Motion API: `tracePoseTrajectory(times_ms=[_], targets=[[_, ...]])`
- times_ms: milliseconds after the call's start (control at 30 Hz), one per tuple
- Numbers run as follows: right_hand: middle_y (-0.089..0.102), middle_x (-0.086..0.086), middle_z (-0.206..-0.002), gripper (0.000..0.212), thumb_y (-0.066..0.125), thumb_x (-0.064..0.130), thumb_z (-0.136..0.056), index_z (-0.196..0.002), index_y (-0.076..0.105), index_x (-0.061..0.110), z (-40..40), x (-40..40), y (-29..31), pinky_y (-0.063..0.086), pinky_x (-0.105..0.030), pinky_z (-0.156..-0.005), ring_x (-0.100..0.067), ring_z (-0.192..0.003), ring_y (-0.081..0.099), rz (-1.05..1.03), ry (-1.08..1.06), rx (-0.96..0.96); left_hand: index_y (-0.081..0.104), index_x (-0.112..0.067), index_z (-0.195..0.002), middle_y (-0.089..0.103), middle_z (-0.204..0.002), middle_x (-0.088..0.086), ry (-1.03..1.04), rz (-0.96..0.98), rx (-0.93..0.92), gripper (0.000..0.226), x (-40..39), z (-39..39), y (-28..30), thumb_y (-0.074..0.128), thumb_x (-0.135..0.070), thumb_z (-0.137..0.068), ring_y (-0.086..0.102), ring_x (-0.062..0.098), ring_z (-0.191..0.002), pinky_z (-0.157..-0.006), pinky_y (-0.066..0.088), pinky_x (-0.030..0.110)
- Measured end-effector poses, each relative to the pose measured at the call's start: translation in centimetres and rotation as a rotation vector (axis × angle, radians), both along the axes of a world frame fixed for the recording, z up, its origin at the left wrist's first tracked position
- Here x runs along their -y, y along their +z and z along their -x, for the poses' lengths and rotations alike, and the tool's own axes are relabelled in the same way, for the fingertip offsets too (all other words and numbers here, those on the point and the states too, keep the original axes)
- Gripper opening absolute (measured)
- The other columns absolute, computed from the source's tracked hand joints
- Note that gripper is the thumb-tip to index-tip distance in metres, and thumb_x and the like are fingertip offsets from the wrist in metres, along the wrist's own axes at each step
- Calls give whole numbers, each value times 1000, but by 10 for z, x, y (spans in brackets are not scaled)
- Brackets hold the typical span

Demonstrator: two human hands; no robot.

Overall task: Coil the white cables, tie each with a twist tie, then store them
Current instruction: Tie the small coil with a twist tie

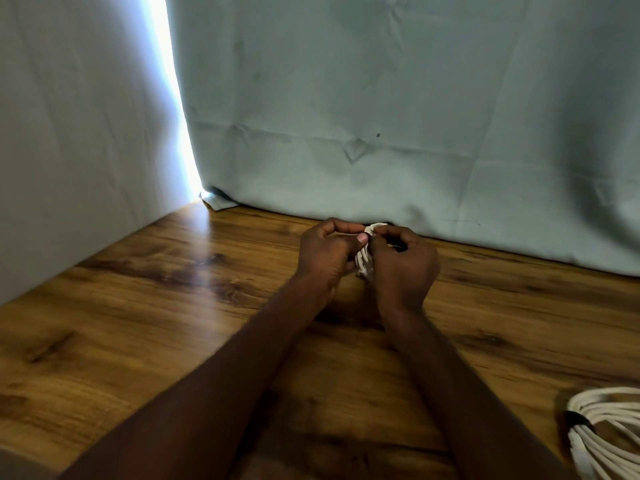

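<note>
A small coil of white cable (365, 263) is held upright between both hands above the wooden table (173, 306), near its far edge. My left hand (325, 256) pinches the coil's top with thumb and fingers. My right hand (403, 265) grips the coil from the right, and something dark, perhaps a twist tie (398, 247), shows by its fingers. Most of the coil is hidden behind the hands. A second white cable coil (606, 434), bound with a dark tie (576, 420), lies at the table's lower right edge of view.
A pale blue-green curtain (381, 116) hangs behind the table's far edge. A white wall (69, 150) closes the left side, with a bright strip of light (176, 116) in the gap between them.
</note>
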State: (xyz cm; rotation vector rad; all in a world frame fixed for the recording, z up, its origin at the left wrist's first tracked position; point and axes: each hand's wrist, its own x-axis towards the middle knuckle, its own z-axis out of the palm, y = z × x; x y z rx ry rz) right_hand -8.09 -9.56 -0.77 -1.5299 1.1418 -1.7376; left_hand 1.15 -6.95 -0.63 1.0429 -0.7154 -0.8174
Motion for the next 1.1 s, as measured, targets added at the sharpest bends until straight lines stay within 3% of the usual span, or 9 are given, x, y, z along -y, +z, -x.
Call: tracePoseTrajectory(times_ms=[133,300,467,633,800,967,1100], targets=[[69,13,-70,15,86,17,-75,-79,74,26,4,-1,4,47,-17,-60,-1,-66,65,-67,0,45,75,-7,-93,77,-83,19,66,68,215,14,4,6,-3,78,2,-83,75,38,-79,-72,61,46],[66,15,-67,10,83,21,-77,-78,75,26,10,2,5,40,-7,-56,2,-64,62,3,-34,-76,76,-11,-92,77,-81,18,94,88,284,14,4,7,-4,79,-2,-82,76,41,-80,-77,63,58],[70,7,-75,9,74,28,-78,-83,77,21,8,5,-1,50,-27,-67,-9,-70,64,171,-85,-271,77,-10,-90,77,-79,16,126,78,295,18,2,5,-3,73,5,-83,76,39,-78,-75,62,60],[72,-1,-84,12,70,21,-83,-90,79,17,10,8,-1,43,-26,-68,-16,-76,64,207,-101,-358,78,-12,-89,78,-82,11,145,101,354,17,3,4,-3,72,3,-83,77,33,-81,-78,62,58],[73,-4,-93,18,66,8,-87,-97,80,13,15,7,1,52,-32,-77,-20,-85,68,274,-21,-398,78,-5,-90,78,-90,15,119,101,308,14,2,-4,-4,76,7,-83,77,32,-90,-88,61,55],[76,1,-99,20,68,7,-92,-108,78,12,14,3,3,58,-34,-82,-11,-88,70,300,44,-292,71,3,-96,76,-91,21,63,45,155,10,-5,1,3,70,9,-88,75,23,-76,-67,62,34],[77,3,-100,27,72,6,-87,-111,79,15,17,1,4,58,-31,-82,-7,-88,70,298,109,-302,70,-4,-94,76,-94,21,-7,2,3,11,-7,-3,6,67,7,-92,75,26,-80,-71,64,39]])
